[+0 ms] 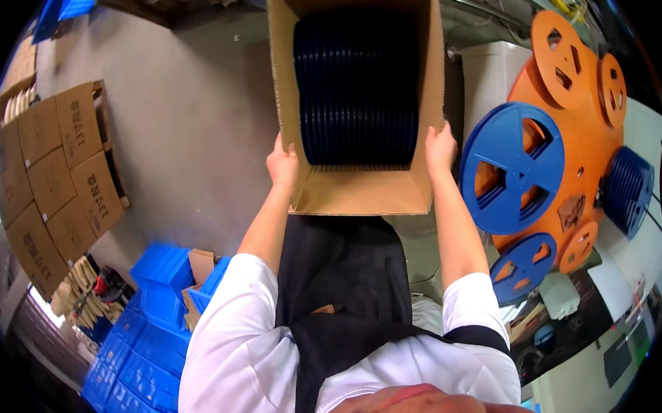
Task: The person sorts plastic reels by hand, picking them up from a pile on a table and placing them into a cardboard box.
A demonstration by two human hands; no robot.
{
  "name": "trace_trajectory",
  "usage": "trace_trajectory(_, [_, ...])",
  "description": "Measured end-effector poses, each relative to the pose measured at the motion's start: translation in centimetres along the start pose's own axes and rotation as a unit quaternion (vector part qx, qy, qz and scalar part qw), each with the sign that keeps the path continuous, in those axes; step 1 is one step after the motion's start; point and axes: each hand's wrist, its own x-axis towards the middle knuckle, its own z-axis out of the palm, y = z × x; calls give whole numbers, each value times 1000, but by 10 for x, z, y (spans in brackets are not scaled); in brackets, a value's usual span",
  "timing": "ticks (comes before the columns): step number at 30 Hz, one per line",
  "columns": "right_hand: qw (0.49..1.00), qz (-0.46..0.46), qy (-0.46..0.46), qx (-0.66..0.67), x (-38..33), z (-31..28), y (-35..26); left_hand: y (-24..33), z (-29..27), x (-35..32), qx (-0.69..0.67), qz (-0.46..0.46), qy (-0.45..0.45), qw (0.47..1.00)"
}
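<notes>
An open cardboard box [360, 194] is in front of me at the top middle, its opening facing me. Inside it, dark blue plastic reels [357, 94] stand packed in a row, edge up. My left hand [282, 163] grips the box's left wall near the front corner, fingers closed on the cardboard. On the opposite wall, my right hand [440, 150] is closed in the same way. The box's far end runs out of the picture, and its underside is hidden.
To my right, an orange rotary disc [558, 174] carries blue reels [513, 167] and smaller orange reels [557, 58]. Stacked cardboard boxes [51, 185] stand at the far left. Blue plastic bins [142, 362] are piled at the lower left. Grey floor [182, 102] lies left of the box.
</notes>
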Motion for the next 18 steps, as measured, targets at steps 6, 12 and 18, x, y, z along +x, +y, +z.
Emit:
trace_trajectory(6, [1000,18,-9,21,-4,5,-3,-7,1,4,-39,12,-30,999])
trace_trajectory(12, [993,-52,62,84,-19,-1,-8,-37,-32,27,-430,-110,-177,878])
trace_trajectory(18, [947,-293,116,-61,-45,13,-50,-68,-47,66,315,188,-285,886])
